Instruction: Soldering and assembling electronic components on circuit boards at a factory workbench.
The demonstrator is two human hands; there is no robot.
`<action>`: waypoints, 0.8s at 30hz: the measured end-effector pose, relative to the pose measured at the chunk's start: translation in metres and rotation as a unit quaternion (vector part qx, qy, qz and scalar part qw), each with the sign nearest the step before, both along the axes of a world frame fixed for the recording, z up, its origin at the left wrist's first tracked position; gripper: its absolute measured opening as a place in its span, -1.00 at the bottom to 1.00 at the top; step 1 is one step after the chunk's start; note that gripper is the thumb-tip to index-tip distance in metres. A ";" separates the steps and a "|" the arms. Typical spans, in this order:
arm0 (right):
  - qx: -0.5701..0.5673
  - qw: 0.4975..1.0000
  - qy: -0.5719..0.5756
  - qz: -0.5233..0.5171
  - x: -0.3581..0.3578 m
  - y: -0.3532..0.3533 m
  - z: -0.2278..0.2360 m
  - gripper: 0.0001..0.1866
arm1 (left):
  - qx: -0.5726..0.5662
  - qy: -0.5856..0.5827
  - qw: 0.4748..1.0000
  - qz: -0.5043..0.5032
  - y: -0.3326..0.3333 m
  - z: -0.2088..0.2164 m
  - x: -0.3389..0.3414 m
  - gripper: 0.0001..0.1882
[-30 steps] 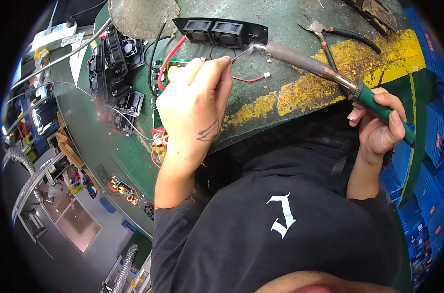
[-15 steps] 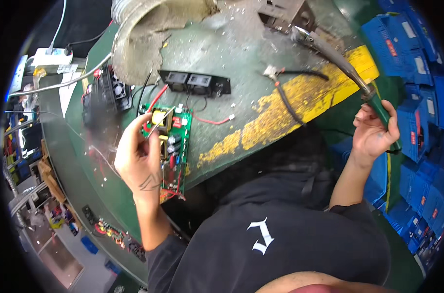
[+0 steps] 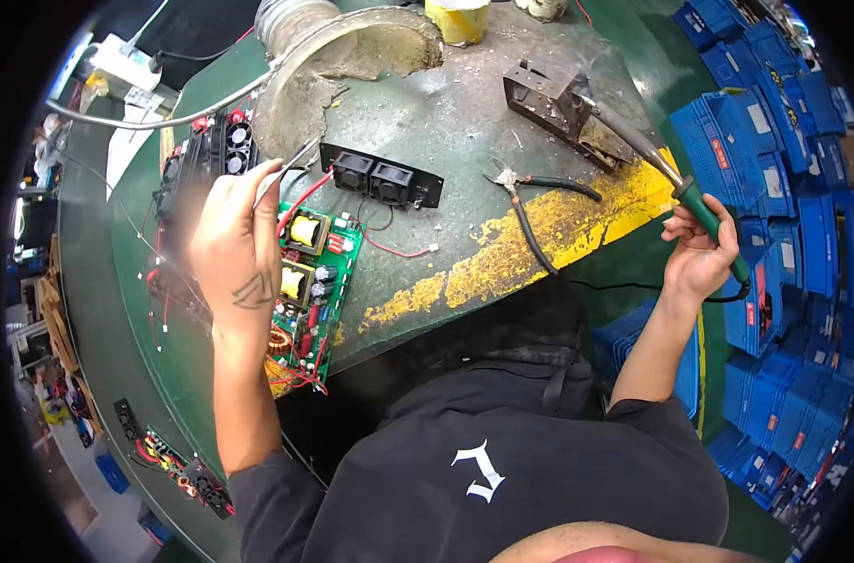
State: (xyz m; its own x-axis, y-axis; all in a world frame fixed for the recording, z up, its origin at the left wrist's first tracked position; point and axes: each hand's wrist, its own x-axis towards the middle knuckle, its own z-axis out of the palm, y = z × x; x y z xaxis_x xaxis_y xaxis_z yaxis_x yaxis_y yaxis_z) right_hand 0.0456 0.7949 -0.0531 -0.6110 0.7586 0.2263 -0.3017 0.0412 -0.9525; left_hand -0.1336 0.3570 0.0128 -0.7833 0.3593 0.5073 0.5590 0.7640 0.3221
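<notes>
My left hand (image 3: pixel 235 230) is closed in a pinch on thin metal tweezers (image 3: pixel 294 165), their tips pointing up and right. It hovers at the left edge of a green circuit board (image 3: pixel 312 293) carrying yellow-wrapped transformers and red wires. Beyond the board lies a black panel with two small fans (image 3: pixel 380 180), and a red wire runs between them. On the right, my right hand (image 3: pixel 697 255) grips the green handle of a soldering iron (image 3: pixel 645 148). Its tip is at a brown metal box (image 3: pixel 547 101), with a wisp of smoke; whether it touches cannot be told.
Pliers with black handles (image 3: pixel 508 178) lie spread on the bench's worn yellow edge. A dusty hose hood (image 3: pixel 282 113) stands at the back left, near more fans (image 3: pixel 236 141). A yellow pot (image 3: pixel 457 22) is at the far edge. Blue bins (image 3: pixel 727 141) are stacked rightward.
My left hand has drawn left, off the board's middle, taking the tweezers with it. The head view has shifted, and the iron stays in my right hand with its tip near the metal box.
</notes>
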 end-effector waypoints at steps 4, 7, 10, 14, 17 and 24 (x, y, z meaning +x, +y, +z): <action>0.022 0.998 -0.048 0.017 -0.019 0.003 0.002 -0.44 | -0.008 -0.007 1.000 0.003 0.003 -0.003 -0.003 -0.83; -0.011 0.999 -0.037 0.028 -0.035 0.015 0.001 -0.44 | -0.021 -0.011 1.000 -0.008 0.007 -0.006 -0.005 -0.81; -0.027 0.998 -0.035 0.037 -0.046 0.024 0.003 -0.45 | -0.039 -0.029 0.999 -0.005 0.012 -0.009 -0.004 -0.80; -0.022 0.998 -0.051 0.027 -0.051 0.025 0.013 -0.44 | -0.026 -0.012 1.000 -0.009 0.013 -0.009 -0.005 -0.80; -0.010 0.997 -0.064 0.037 -0.058 0.020 0.014 -0.45 | -0.023 -0.011 1.000 -0.005 0.014 -0.008 -0.004 -0.79; -0.058 0.992 -0.035 0.106 -0.089 0.003 -0.015 -0.48 | -0.023 -0.008 1.000 -0.009 0.015 -0.015 -0.008 -0.79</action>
